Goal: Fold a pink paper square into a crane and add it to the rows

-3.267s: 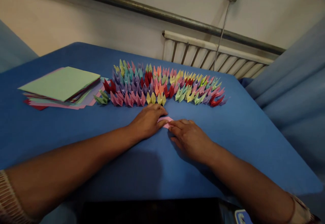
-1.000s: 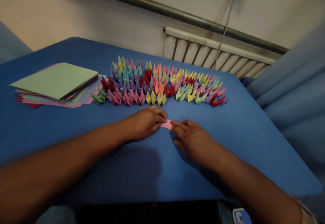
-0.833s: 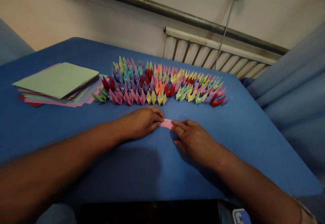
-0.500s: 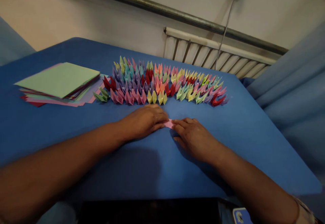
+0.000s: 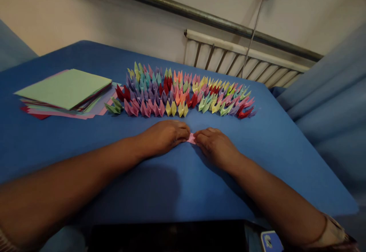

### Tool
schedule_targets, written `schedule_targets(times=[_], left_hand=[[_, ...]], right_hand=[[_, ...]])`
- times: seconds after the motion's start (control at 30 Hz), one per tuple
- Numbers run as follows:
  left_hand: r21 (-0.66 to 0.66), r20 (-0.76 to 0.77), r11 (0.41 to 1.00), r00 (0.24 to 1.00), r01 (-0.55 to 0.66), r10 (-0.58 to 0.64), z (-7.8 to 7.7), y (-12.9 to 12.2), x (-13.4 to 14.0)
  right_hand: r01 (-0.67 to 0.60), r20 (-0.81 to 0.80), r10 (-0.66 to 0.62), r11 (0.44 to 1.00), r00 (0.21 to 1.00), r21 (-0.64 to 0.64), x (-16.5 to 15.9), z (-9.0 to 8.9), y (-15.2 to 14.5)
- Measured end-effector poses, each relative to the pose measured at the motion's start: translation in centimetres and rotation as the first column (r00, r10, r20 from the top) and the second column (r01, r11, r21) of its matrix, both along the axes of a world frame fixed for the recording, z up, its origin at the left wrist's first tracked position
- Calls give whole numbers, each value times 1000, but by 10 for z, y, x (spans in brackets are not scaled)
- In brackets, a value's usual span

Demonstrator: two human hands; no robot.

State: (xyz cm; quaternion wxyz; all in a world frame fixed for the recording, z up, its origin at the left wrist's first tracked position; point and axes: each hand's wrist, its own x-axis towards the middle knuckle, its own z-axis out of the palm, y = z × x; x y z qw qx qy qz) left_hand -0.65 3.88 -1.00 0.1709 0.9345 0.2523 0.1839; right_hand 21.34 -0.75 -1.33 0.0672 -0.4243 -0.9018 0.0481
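Observation:
A small piece of folded pink paper lies low over the blue table between my hands, its middle showing and both ends covered by fingers. My left hand is closed on its left end, knuckles up. On the right end, my right hand presses with its fingers drawn together. Just beyond my hands stand rows of folded paper cranes in many colours, with the nearest yellow ones close to my left knuckles.
A stack of coloured paper sheets, light green on top, lies at the left of the blue table. Behind the table are a radiator and a metal pipe. A blue curtain hangs at the right.
My right hand's fingers have drawn closer together, and its thumb, seen apart before, is now tucked out of sight. My left hand stays on the pink paper, nearly still.

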Motion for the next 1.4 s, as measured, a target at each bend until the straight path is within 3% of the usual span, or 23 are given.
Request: schedule_targets(times=[0.23, 0.73, 1.07, 1.4], left_hand=[[47, -119, 998, 992, 44, -39, 3, 1, 2], [34, -172, 997, 982, -72, 77, 5, -1, 7], [13, -173, 978, 963, -208, 207, 4, -3, 14], [-82, -121, 966, 964, -246, 236, 0, 2, 15]], right_hand=[[-13, -17, 13, 1000, 1000, -6, 0, 4, 2], [-10, -148, 3, 999, 989, -46, 4, -1, 6], [161, -130, -159, 987, 979, 5, -9, -9, 10], [213, -215, -216, 976, 952, -40, -12, -13, 15]])
